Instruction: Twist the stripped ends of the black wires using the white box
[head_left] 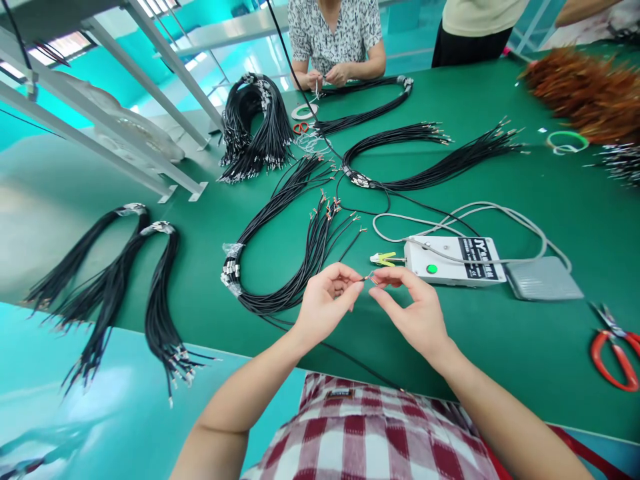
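Note:
Over the green table, my left hand (330, 300) pinches the end of a black cable between thumb and index finger. Thin bare wires stick out of it toward my right hand (413, 310), whose thumb and index finger are apart at the tips; its index finger is at the wires, and whether it grips one is too small to tell. A U-shaped bundle of black cables (265, 303) lies just left of my hands, its stripped ends near my left hand. Behind my right hand is a white box (453, 260) with a green button and a yellow-green clip (386, 259) at its left end.
Red-handled cutters (616, 350) and a grey pedal (543, 279) lie at the right. More cable bundles (163, 287) lie left, others (257, 127) behind. Across the table (500, 347), a person (335, 40) handles white strands. Brown bundles (585, 93) lie back right. Metal legs stand left.

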`<state>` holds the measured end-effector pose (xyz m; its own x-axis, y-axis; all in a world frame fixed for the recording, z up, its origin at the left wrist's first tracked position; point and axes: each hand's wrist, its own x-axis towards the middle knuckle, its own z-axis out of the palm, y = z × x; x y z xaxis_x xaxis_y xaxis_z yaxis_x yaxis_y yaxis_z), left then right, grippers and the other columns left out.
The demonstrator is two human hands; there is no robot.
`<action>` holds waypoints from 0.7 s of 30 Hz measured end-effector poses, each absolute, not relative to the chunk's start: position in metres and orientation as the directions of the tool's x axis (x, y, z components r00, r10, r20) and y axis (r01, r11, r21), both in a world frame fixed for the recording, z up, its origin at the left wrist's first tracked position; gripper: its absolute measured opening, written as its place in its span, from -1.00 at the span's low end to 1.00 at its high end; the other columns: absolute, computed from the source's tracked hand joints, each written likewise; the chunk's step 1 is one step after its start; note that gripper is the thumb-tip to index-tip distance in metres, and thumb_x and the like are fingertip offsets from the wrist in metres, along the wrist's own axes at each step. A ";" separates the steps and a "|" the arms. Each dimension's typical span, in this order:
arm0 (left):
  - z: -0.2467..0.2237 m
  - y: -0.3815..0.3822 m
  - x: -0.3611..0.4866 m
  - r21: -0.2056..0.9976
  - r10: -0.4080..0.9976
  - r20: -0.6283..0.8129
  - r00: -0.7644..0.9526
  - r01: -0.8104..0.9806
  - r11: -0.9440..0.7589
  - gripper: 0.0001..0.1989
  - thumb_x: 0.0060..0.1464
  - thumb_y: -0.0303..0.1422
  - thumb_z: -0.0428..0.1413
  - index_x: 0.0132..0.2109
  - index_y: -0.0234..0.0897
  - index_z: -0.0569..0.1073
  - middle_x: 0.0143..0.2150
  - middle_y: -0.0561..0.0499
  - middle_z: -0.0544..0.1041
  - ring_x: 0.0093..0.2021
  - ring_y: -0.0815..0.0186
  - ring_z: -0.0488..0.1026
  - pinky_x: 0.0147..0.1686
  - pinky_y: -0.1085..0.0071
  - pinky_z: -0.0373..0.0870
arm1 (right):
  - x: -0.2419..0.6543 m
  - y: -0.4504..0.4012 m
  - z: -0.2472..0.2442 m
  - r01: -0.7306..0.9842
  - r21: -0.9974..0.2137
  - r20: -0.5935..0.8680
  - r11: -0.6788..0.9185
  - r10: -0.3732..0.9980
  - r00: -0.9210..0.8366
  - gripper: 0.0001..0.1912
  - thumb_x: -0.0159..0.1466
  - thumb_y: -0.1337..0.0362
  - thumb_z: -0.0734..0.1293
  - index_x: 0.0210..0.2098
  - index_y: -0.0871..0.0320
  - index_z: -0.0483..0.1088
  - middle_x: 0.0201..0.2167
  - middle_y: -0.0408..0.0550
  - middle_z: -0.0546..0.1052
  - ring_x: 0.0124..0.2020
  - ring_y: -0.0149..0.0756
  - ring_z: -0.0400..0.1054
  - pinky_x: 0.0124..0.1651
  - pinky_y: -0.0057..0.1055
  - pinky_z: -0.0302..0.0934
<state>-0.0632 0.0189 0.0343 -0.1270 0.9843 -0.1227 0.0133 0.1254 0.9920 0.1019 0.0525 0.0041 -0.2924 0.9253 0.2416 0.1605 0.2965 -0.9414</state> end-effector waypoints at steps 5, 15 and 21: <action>0.038 0.012 -0.063 0.986 0.977 -0.165 -0.132 0.010 0.168 -0.72 -0.01 -0.20 0.30 -0.32 -0.30 0.44 -0.56 0.13 0.40 -0.64 0.50 0.31 -0.65 0.54 0.27 | 0.105 0.052 0.011 0.176 -0.912 0.309 0.370 0.904 -0.296 -0.93 0.31 0.22 0.39 -0.25 0.05 0.51 -0.30 -0.09 0.59 -0.24 -0.23 0.47 -0.08 -0.24 0.38; 0.033 0.001 -0.066 0.951 0.964 -0.260 0.060 -0.159 0.266 -0.63 0.09 -0.07 0.23 -0.21 -0.32 0.46 -0.60 0.11 0.46 -0.74 0.46 0.28 -0.75 0.51 0.10 | 0.103 0.058 0.004 -0.103 -0.995 0.021 -0.015 0.941 -0.339 -0.73 0.26 0.03 0.42 -0.34 0.10 0.46 -0.40 -0.11 0.57 -0.33 -0.28 0.48 -0.14 -0.32 0.41; 0.034 0.047 -0.158 0.987 0.842 0.115 -0.528 0.154 -0.038 -0.76 0.12 -0.22 0.27 -0.28 -0.31 0.46 -0.31 0.02 0.56 -0.39 0.44 0.44 -0.36 0.46 0.43 | 0.125 0.050 -0.020 -0.003 -0.997 -0.070 -0.076 0.935 -0.347 -0.68 0.24 -0.03 0.43 -0.33 0.10 0.47 -0.42 -0.08 0.58 -0.35 -0.26 0.50 -0.19 -0.32 0.43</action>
